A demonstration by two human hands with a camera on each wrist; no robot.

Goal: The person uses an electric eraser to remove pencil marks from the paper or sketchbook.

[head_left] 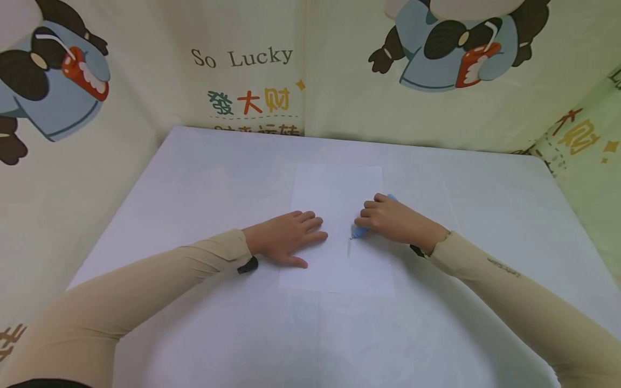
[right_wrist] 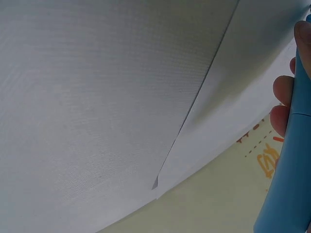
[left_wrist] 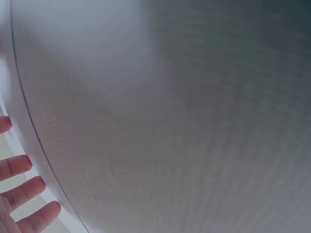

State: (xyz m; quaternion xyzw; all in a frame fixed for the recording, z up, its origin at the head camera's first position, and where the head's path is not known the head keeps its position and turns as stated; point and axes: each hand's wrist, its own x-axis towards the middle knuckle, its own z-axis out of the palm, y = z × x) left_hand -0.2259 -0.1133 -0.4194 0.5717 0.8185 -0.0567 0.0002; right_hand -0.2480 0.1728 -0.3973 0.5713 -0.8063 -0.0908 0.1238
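A sheet of white paper [head_left: 335, 280] lies on the white table. My left hand [head_left: 290, 237] rests flat on its left part with fingers spread; the fingertips [left_wrist: 34, 189] show at the edge of the left wrist view. My right hand [head_left: 395, 220] grips a thick blue pen [right_wrist: 284, 179], its fingers curled round the barrel. In the head view the pen tip points down at the paper right of the middle. A faint grey streak [head_left: 349, 249] runs from the tip toward me. Most of the barrel is hidden behind the right hand in that view.
The white tabletop [head_left: 204, 334] extends around the paper. Behind it and at both sides hangs a cream curtain [head_left: 339, 81] with cartoon figures and lettering. A black strap [head_left: 248, 265] shows at the left wrist and another black piece [head_left: 417, 250] at the right.
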